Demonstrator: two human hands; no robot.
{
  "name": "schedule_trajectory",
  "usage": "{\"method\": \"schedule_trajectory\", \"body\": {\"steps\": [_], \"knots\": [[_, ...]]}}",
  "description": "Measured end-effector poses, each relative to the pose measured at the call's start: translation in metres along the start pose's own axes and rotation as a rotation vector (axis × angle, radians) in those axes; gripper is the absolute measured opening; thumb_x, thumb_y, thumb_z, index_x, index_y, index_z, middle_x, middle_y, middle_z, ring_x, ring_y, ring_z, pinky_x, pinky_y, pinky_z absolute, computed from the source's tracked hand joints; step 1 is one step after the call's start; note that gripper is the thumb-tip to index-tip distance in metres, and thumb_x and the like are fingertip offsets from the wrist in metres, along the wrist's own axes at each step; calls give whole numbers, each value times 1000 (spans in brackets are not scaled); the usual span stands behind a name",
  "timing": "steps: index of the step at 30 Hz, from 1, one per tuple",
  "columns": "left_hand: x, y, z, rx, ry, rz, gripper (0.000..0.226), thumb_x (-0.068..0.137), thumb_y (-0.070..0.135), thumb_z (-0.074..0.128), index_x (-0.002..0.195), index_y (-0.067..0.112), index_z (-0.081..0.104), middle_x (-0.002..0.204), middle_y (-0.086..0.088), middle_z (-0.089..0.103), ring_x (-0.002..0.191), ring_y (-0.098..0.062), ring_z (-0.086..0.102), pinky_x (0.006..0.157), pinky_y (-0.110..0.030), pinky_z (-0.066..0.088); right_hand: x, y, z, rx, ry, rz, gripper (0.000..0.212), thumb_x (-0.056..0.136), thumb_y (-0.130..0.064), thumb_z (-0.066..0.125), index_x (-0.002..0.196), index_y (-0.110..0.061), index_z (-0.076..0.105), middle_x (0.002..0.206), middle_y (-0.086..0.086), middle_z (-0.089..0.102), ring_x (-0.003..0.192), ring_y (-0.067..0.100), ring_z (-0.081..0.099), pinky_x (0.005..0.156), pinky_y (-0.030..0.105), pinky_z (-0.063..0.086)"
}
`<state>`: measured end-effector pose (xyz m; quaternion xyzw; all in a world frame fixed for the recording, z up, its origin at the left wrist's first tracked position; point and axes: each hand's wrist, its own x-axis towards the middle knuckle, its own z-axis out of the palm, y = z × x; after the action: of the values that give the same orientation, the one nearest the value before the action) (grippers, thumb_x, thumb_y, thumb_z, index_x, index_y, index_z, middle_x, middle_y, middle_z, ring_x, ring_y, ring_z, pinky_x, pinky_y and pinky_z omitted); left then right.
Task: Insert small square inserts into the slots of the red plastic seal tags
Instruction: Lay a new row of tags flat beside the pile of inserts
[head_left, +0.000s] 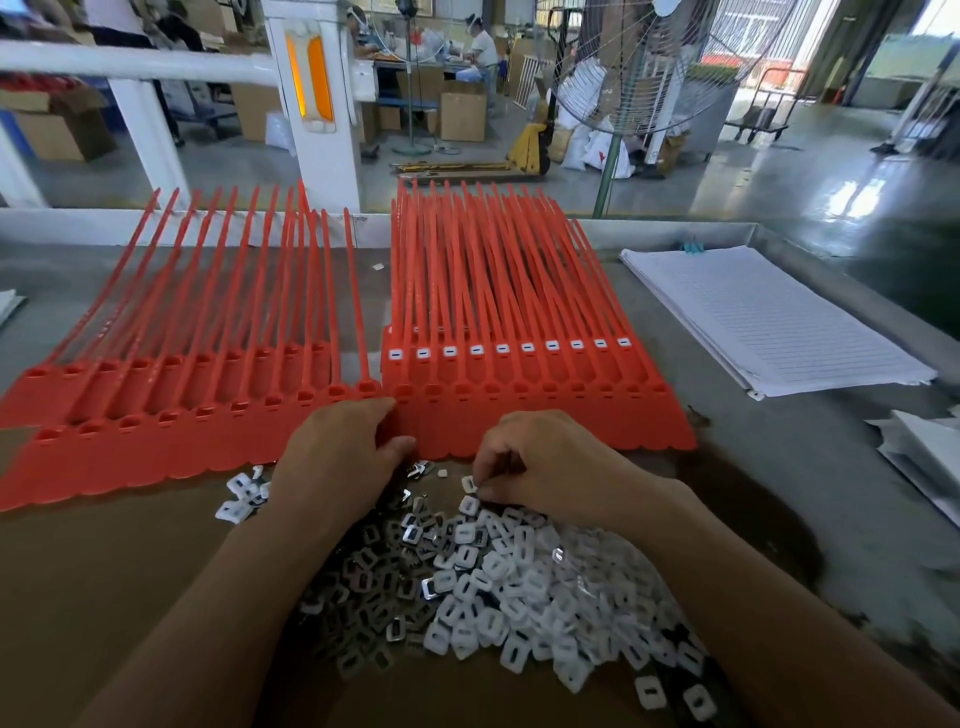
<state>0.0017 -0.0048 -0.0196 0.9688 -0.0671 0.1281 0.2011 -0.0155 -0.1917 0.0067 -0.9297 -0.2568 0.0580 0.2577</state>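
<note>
Inserts (493, 587), small white squares each with a slot, lie heaped nearest us on a brown cardboard sheet (119, 571) that covers the near part of the grey worktop (821, 431). At the far edge of the heap our right hand (540, 462) curls downward. Its grip is narrow, with the fingertips pinching a single insert (470, 484).

Just left of it, our left hand (337, 457) lies on the near edge of the right tag stack (545, 421), where it meets the left tag strips (156, 441). The fingers are fairly straight on top and the thumb is against the rim. We cannot tell whether that grip pinches or only presses.

The right stack's near row of slots is empty, and ten seated squares (501, 348) fill the row behind. Every slot we see in the left strips is empty. Farther right lies a stack of lined paper (769, 317), and beyond the worktop stands a pedestal fan (623, 78).
</note>
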Motion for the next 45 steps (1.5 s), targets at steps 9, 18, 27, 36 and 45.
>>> {"method": "schedule_trajectory", "body": {"steps": [9, 18, 27, 36, 45], "knots": [[-2, 4, 4, -17, 38, 49, 33, 87, 28, 57, 120, 23, 59, 129, 3, 54, 118, -15, 48, 96, -27, 34, -3, 0, -3, 179, 88, 37, 13, 87, -13, 60, 76, -20, 56, 60, -16, 52, 56, -11, 51, 55, 7, 39], [-3, 4, 5, -55, 16, 31, 35, 83, 33, 61, 118, 26, 60, 106, 8, 53, 95, -10, 49, 82, -21, 35, -1, 11, 1, 200, 151, 131, 13, 82, -10, 65, 90, -19, 67, 71, -15, 61, 67, -7, 59, 68, 8, 47], [-6, 6, 7, -88, -60, 65, 33, 86, 36, 56, 118, 30, 59, 85, 14, 39, 81, -4, 42, 73, -19, 31, 6, 8, -11, 188, 243, 166, 27, 77, -10, 71, 68, -33, 61, 73, -19, 61, 71, -12, 56, 68, 0, 42], [-9, 4, 9, -108, -20, 74, 30, 84, 35, 60, 112, 29, 64, 81, 12, 44, 78, -8, 45, 65, -20, 31, 60, -10, -11, 155, 145, 194, 14, 81, -9, 67, 94, -13, 72, 87, -5, 68, 70, -2, 54, 75, 13, 46], [-5, 3, 9, -136, -53, 85, 30, 83, 34, 61, 113, 29, 64, 87, 9, 45, 90, -13, 50, 73, -23, 36, 82, -16, 1, 50, -9, 247, 23, 87, -9, 57, 102, -18, 71, 109, 1, 67, 101, 16, 60, 85, 26, 47]]}}
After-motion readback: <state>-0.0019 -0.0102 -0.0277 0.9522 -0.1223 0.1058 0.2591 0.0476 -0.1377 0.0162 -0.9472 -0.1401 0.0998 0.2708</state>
